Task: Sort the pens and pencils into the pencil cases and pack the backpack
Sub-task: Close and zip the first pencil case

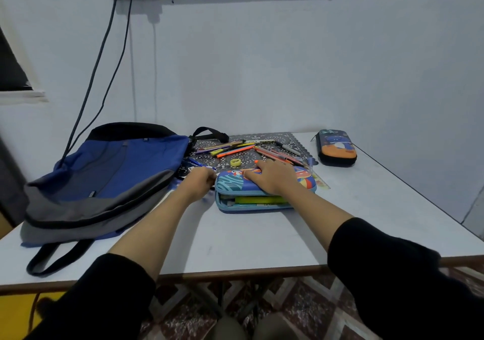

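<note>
On the blue pencil case [264,190], the right hand [272,176] presses flat.

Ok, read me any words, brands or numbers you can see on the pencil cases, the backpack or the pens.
Blue pencil case lid: large teal letters, partly under the right hand; not readable.
Backpack tags: too small.
Dark pencil case: pictures only.
Pens and ruler: markings blurred.

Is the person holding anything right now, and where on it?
The right hand presses flat on the lid of the blue case. The left hand pinches something at the case's left end, probably the zip; too blurred to confirm.
</note>
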